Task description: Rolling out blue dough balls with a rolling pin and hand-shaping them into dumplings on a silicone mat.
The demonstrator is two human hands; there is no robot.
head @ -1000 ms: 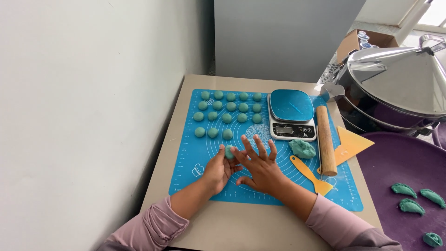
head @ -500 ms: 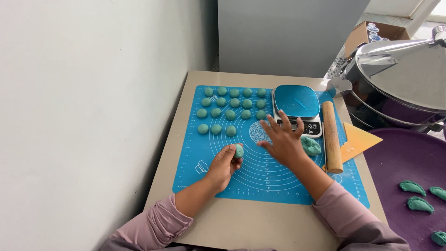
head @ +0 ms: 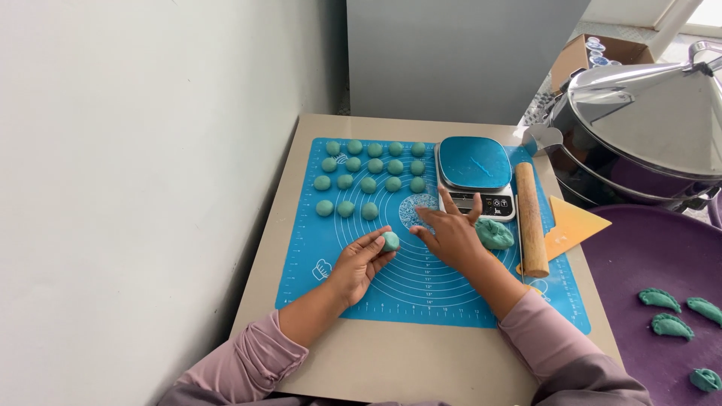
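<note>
My left hand (head: 361, 261) holds a small teal dough ball (head: 390, 240) at its fingertips, just above the blue silicone mat (head: 316, 248). My right hand (head: 451, 234) is spread open, palm down, hovering over the mat in front of the kitchen scale (head: 475, 171). A teal dough lump (head: 495, 234) lies right beside that hand's fingers. Several finished dough balls (head: 368, 174) sit in rows at the mat's far left.
A wooden rolling pin (head: 531, 219) lies right of the scale, with an orange scraper (head: 573, 223) beyond it. A purple tray (head: 647, 248) at right carries folded teal dumplings (head: 673, 325). A large steel lidded pot (head: 639, 113) stands behind. White wall on the left.
My hands parted: the right one moved away toward the scale and dough lump, while the left kept the rolled ball and lifted it at its fingertips.
</note>
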